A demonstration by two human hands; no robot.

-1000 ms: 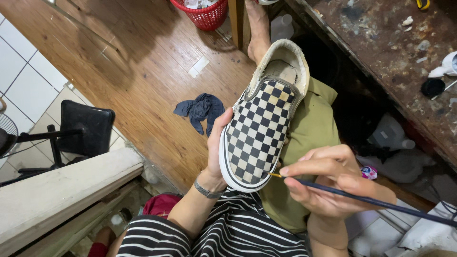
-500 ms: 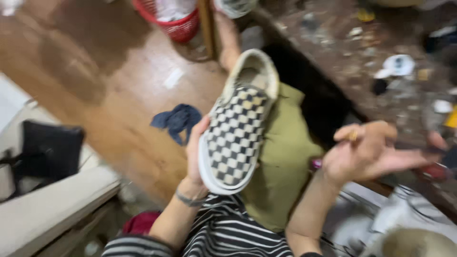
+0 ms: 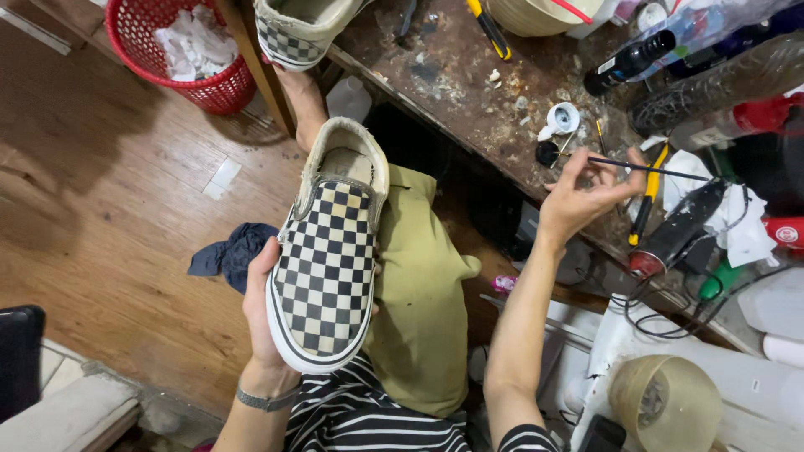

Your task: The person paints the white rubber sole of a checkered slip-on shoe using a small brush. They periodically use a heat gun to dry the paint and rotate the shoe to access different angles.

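L hand [image 3: 261,311] cups checkered slip-on shoe [image 3: 328,259], toe at 6 o'clock; R hand [image 3: 578,197] pinches thin brush [image 3: 649,169] over workbench [image 3: 469,92] at 2 o'clock

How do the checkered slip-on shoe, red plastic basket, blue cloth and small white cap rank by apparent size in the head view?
1. Checkered slip-on shoe, though nearness inflates it
2. Red plastic basket, partly cropped
3. Blue cloth
4. Small white cap

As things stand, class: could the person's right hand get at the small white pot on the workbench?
Probably yes. The right hand, holding a thin brush, hovers just beside the small white pot on the workbench, with nothing between them. The left hand holds the checkered shoe.
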